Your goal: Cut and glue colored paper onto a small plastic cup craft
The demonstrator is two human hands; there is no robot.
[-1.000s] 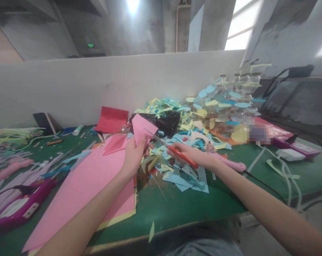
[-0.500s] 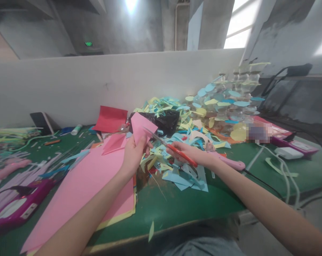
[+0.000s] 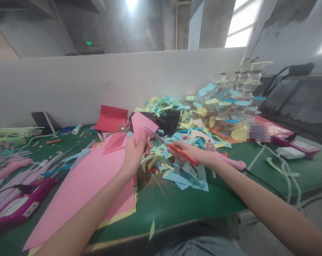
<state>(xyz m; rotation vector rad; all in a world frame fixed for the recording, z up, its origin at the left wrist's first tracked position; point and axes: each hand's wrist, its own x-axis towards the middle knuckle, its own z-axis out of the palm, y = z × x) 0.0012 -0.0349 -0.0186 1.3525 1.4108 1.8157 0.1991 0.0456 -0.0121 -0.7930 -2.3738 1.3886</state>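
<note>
My left hand pinches a piece of pink paper by its lower edge, thumb in front. In my right hand is a pair of scissors with orange-red handles. Its blades lie at the right part of the pink paper, pointing up and left. Whether the blades are parted is hard to make out. Beneath my left forearm spreads a stack of large pink sheets, with a folded pink piece on top. Below and behind both hands lies a heap of blue and yellow paper scraps.
A black plastic bag sits behind the scraps. Clear plastic bottles with paper discs stand at the back right. A pink glue gun lies right, its cord trailing. At left are a purple device and a red sheet.
Almost nothing differs. Both hands, the pink paper and the scissors hold nearly the same place, and the whole view has shifted very slightly.
</note>
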